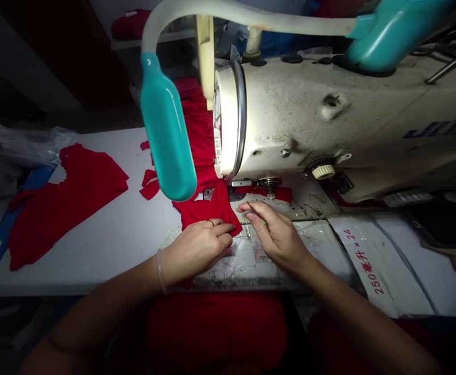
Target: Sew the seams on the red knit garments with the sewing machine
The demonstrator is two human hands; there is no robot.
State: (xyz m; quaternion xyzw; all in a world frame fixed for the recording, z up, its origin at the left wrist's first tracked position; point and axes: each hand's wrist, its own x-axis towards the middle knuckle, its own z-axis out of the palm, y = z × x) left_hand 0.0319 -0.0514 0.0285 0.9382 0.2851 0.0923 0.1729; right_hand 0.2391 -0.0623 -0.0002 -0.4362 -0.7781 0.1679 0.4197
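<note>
Red fabric point(204, 211) lies under the needle end of a sewing machine point(282, 120) and spreads toward the front of the table. My left hand point(202, 245), with a ring and a pale wristband, presses its curled fingers onto the front edge of this fabric. To the right of the cloth is my right hand point(276, 234), thumb and forefinger brought close together. A small bit of green shows inside that hand; most of it is hidden by the fingers. The needle itself is hard to make out.
A teal lamp point(169, 135) on a bent pale arm hangs in front of the machine head. Another red garment piece point(67, 198) lies on the left of the white table point(142, 250), with red scraps point(149, 185) nearby. A lettered white sheet point(372, 265) lies at right.
</note>
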